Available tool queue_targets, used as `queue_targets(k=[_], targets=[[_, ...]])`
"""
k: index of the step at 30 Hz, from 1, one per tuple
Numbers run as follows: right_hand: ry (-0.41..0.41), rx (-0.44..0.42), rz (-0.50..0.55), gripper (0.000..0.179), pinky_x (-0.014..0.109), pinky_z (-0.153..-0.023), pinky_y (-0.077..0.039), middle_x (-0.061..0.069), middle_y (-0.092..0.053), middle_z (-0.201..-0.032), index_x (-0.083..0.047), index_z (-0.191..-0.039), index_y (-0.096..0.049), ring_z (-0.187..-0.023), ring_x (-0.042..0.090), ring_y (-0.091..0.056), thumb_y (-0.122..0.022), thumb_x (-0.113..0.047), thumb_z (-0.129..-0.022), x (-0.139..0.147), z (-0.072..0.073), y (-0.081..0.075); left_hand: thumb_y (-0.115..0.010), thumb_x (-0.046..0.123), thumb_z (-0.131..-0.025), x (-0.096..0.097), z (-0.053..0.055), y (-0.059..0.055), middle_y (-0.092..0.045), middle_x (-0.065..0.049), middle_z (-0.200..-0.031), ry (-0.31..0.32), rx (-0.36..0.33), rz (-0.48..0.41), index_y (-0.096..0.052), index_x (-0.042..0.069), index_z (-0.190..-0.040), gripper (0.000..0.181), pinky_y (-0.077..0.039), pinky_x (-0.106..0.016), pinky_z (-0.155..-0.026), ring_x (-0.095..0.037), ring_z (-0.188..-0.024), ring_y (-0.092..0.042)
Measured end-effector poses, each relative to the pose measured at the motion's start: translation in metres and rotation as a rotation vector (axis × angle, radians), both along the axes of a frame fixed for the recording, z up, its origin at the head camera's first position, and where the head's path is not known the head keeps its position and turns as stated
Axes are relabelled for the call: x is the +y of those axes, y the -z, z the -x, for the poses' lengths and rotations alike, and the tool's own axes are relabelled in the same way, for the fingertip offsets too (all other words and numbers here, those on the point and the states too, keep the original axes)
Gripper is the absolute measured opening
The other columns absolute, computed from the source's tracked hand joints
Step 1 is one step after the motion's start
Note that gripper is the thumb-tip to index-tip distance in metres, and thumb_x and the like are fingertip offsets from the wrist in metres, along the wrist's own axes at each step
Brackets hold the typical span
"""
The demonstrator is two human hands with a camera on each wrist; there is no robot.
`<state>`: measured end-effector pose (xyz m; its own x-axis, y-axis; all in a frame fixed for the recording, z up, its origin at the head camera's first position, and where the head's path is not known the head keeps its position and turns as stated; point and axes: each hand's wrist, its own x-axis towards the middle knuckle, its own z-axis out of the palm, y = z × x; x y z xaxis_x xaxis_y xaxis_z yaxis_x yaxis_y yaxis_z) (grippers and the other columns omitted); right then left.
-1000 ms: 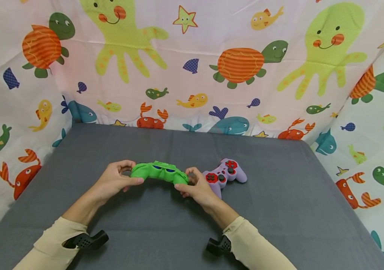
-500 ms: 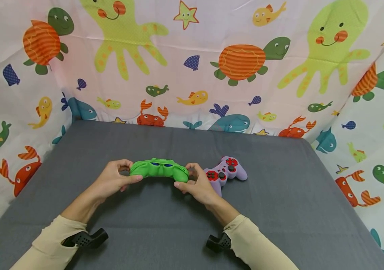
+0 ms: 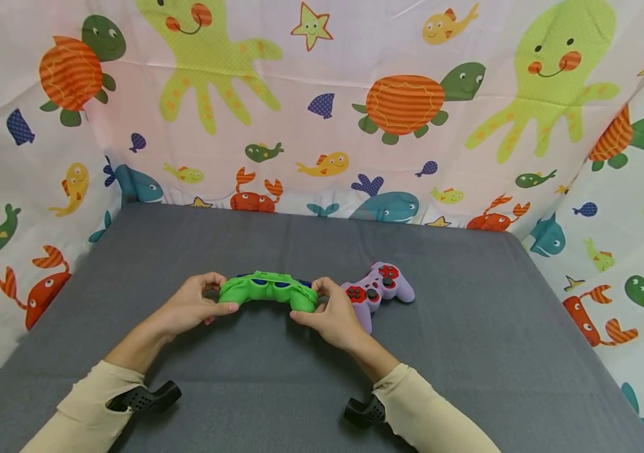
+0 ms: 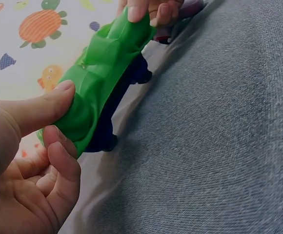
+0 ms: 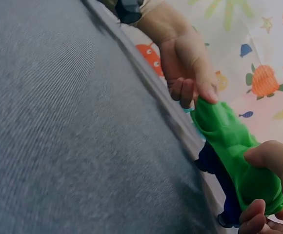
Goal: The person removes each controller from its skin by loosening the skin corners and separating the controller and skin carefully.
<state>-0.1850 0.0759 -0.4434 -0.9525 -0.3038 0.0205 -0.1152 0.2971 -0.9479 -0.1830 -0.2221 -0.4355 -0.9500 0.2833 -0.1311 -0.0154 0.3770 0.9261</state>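
A dark blue game controller in a green silicone cover (image 3: 268, 287) is held up between both hands, its underside and rear edge facing the head camera. My left hand (image 3: 192, 305) pinches the left grip end, thumb on the near side and fingers behind. At the other end, my right hand (image 3: 334, 318) pinches the right grip in the same way. The left wrist view shows the green cover (image 4: 100, 68) wrapped over the back, with the blue front (image 4: 101, 134) and its thumbsticks turned down toward the cloth. In the right wrist view the cover (image 5: 234, 141) looks creased.
A light purple controller (image 3: 375, 292) with red button areas lies on the grey cloth (image 3: 458, 352), just beyond my right hand. A printed sea-animal curtain (image 3: 322, 126) stands behind and along both sides. Black wrist cameras (image 3: 364, 412) hang under the sleeves.
The covered controller has tilted back and forth between the hands and sits more level than a second ago. Dark blue now shows along its far edge. Both hands keep their grip.
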Motion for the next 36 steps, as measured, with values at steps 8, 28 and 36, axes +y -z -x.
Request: queue_targets(k=[8,28,36], targets=[[-0.008,0.032,-0.001,0.044,0.021,-0.05,-0.038,0.005,-0.045,-0.087,-0.005,-0.101,-0.044,-0.049,0.008,-0.043,-0.083,-0.009,-0.082,0.001,0.0,0.002,-0.077,0.02,-0.091,0.004,0.001,0.0,-0.055,-0.021,-0.12,-0.027,-0.016,-0.02,-0.048,-0.003,-0.121,0.047,-0.052,-0.029,-0.063,-0.011,-0.06,-0.059],[-0.096,0.039,-0.139,0.065,0.036,-0.056,-0.056,0.015,-0.069,-0.099,-0.017,-0.147,-0.041,-0.056,0.024,-0.066,-0.074,-0.03,-0.093,0.006,0.005,-0.007,-0.056,0.042,-0.103,0.01,-0.003,-0.003,-0.06,-0.027,-0.122,-0.029,-0.013,0.056,-0.032,0.004,-0.15,0.065,-0.059,-0.036,-0.064,-0.024,-0.075,-0.066],[-0.1,0.005,-0.086,0.062,0.038,-0.057,-0.058,0.016,-0.071,-0.1,-0.017,-0.146,-0.048,-0.061,0.03,-0.069,-0.076,-0.024,-0.091,0.007,0.005,-0.004,-0.073,0.02,-0.094,0.018,-0.007,-0.005,-0.049,-0.025,-0.142,-0.009,0.299,0.237,-0.049,-0.002,-0.146,0.062,-0.056,-0.046,-0.093,-0.04,-0.119,-0.061]])
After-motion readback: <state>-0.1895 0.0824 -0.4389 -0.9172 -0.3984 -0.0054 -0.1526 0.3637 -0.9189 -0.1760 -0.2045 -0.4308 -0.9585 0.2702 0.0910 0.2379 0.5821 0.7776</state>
